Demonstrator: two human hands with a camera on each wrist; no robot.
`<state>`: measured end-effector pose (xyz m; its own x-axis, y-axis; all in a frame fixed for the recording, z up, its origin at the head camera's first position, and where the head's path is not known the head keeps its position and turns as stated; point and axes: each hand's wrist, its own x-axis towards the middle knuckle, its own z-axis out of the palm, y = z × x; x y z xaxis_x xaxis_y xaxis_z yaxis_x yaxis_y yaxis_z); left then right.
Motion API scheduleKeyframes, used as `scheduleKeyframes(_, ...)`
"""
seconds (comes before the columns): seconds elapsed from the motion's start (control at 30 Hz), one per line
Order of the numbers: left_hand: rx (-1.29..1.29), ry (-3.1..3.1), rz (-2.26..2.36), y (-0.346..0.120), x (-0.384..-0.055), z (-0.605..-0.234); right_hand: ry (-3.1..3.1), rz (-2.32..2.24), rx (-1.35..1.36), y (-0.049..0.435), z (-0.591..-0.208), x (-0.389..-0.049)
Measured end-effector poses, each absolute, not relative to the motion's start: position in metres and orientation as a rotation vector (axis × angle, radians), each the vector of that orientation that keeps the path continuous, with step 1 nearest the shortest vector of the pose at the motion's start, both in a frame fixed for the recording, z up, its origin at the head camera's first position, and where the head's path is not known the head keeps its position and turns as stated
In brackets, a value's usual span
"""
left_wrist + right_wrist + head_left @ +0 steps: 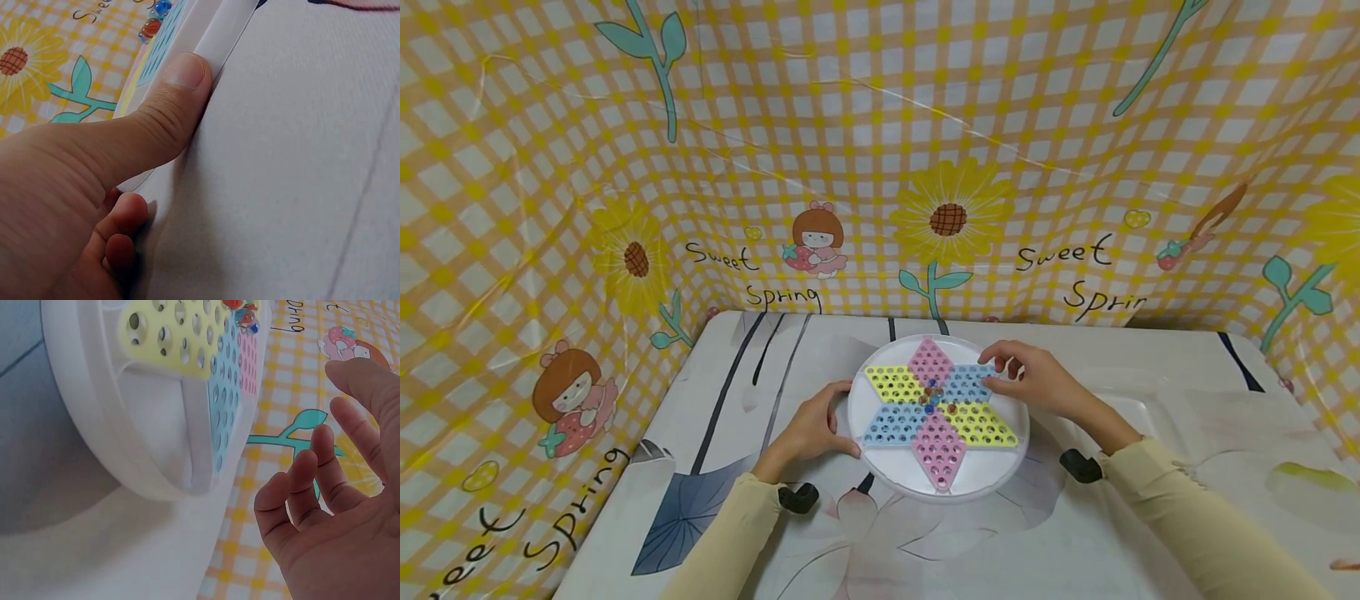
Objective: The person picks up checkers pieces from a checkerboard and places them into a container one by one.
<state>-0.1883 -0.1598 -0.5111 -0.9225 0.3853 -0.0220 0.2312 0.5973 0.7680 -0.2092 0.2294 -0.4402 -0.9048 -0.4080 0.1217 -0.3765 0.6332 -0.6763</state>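
A round white Chinese checkers board lies on the table, with a star of pink, yellow and blue perforated points. Several glass marbles gather around its middle. My left hand grips the board's left side; in the left wrist view the thumb lies along the white rim, and the other fingers are partly hidden. Above the upper right blue point is my right hand. Its fingers are loosely bent and spread in the right wrist view, with nothing seen between them.
A pale patterned cover lies over the table. A yellow checked cloth with flowers and printed words hangs behind and at the sides. On the right, a clear shallow tray-like shape shows faintly behind the right wrist.
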Motion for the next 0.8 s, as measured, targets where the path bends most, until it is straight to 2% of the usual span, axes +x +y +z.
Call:
scheduleKeyframes(0.43,0.502,2.637,1.220,-0.161,-0.189,-0.513,2.745,-1.180,-0.698,0.216,-0.452,-0.214)
scheduleKeyframes(0.8,0.507,2.637,1.212,-0.161,-0.190,-0.512,2.675,-1.149,-0.600,0.202,-0.468,-0.211)
